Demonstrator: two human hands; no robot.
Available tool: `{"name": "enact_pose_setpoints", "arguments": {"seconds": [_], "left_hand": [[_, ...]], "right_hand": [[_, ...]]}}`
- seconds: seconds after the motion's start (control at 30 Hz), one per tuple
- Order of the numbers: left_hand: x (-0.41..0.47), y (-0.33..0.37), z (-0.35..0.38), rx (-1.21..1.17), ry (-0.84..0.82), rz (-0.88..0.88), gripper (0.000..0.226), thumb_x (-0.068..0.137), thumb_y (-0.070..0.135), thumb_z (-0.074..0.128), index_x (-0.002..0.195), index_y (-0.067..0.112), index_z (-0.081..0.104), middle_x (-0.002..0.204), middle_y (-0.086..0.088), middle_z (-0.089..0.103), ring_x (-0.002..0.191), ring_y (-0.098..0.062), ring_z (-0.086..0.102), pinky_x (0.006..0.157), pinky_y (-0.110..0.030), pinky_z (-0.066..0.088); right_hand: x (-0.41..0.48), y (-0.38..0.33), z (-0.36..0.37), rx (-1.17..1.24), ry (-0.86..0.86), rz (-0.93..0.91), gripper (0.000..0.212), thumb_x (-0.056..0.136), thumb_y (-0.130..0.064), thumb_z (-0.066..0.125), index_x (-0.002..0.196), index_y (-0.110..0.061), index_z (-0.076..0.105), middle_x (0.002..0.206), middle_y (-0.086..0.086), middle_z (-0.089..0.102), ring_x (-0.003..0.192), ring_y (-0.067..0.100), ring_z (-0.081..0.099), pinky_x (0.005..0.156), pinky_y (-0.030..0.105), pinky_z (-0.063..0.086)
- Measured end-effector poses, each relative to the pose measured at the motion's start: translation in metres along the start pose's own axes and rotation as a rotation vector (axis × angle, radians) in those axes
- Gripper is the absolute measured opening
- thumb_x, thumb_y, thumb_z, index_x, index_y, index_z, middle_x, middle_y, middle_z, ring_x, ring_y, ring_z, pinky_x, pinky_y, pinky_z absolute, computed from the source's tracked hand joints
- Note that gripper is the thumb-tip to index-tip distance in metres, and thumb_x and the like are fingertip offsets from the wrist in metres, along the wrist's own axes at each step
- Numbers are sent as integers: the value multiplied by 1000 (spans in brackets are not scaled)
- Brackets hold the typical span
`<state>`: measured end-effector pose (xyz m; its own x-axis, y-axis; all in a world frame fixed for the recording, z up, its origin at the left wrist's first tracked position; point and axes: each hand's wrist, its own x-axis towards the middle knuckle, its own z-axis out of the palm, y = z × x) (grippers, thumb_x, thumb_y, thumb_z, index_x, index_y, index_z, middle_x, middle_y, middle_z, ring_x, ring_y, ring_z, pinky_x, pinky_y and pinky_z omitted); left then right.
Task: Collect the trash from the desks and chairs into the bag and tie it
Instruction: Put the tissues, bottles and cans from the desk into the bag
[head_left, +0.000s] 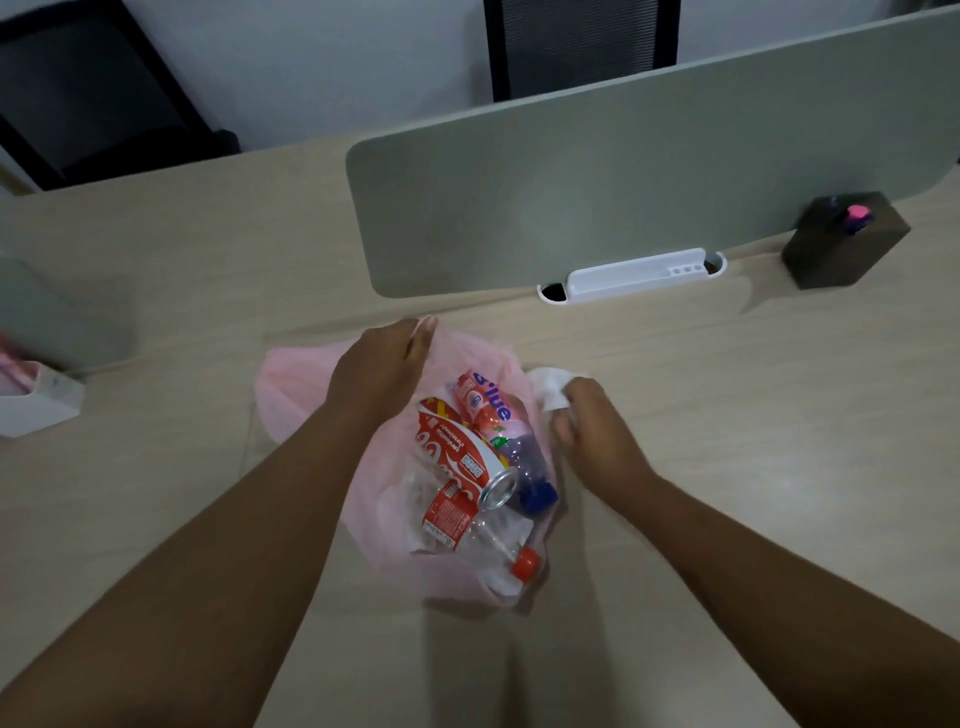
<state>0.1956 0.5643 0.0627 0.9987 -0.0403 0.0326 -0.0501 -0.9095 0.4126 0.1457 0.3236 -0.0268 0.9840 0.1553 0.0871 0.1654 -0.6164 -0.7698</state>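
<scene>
A thin pink plastic bag (296, 379) lies open on the wooden desk (727, 415). Inside it I see a red and white drink can (462, 457), a clear bottle with a red cap (524, 564), a bottle with a blue cap (537, 493) and a pink-labelled bottle (480, 397). My left hand (379, 364) pinches the far rim of the bag and holds it up. My right hand (592, 421) is at the bag's right edge, closed on a crumpled white tissue (550, 387).
A grey-green divider panel (623, 182) stands across the desk behind the bag, with a white cable tray (634, 275) at its foot. A dark box (847, 244) with a pink-topped item sits far right. A white box (36, 400) is at the left edge. Black chairs (582, 47) stand beyond.
</scene>
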Motion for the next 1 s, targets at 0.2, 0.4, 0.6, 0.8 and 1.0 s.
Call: {"name": "enact_pose_setpoints", "arguments": {"seconds": [0.2, 0.4, 0.6, 0.8, 1.0], "left_hand": [[-8, 4, -20, -40, 59, -2, 46, 104, 47, 27, 80, 18, 54, 82, -11, 65, 81, -35, 59, 72, -42, 49], [-30, -2, -44, -74, 135, -10, 49, 103, 48, 29, 81, 15, 56, 82, -12, 66, 80, -35, 59, 74, -45, 50], [-60, 0, -54, -138, 178, -54, 45, 103, 45, 34, 72, 19, 52, 67, 2, 55, 71, -23, 54, 62, -34, 40], [-96, -26, -67, 195, 303, -73, 46, 101, 51, 36, 75, 16, 50, 68, -2, 56, 69, -30, 55, 57, -34, 38], [-82, -41, -121, 265, 504, -136, 46, 102, 52, 32, 83, 15, 50, 75, -9, 54, 73, -33, 55, 61, -34, 36]], "right_hand": [[-5, -90, 26, -79, -225, -214, 31, 91, -34, 54, 118, -18, 59, 119, 1, 57, 109, 20, 48, 88, 36, 40], [0, -101, 27, -157, 12, -188, 36, 91, -53, 52, 110, -23, 60, 113, -2, 60, 103, 19, 53, 91, 42, 45], [15, -69, 35, -282, -68, 333, 77, 78, -53, 69, 139, -22, 34, 134, 8, 43, 119, 33, 45, 92, 45, 45], [12, -24, 23, -177, -143, 487, 35, 86, -37, 64, 101, -5, 62, 104, 13, 66, 98, 34, 61, 78, 33, 47], [42, -58, -26, -363, -151, 259, 10, 91, -13, 53, 97, -8, 60, 109, 18, 65, 99, 35, 61, 77, 33, 46]]}}
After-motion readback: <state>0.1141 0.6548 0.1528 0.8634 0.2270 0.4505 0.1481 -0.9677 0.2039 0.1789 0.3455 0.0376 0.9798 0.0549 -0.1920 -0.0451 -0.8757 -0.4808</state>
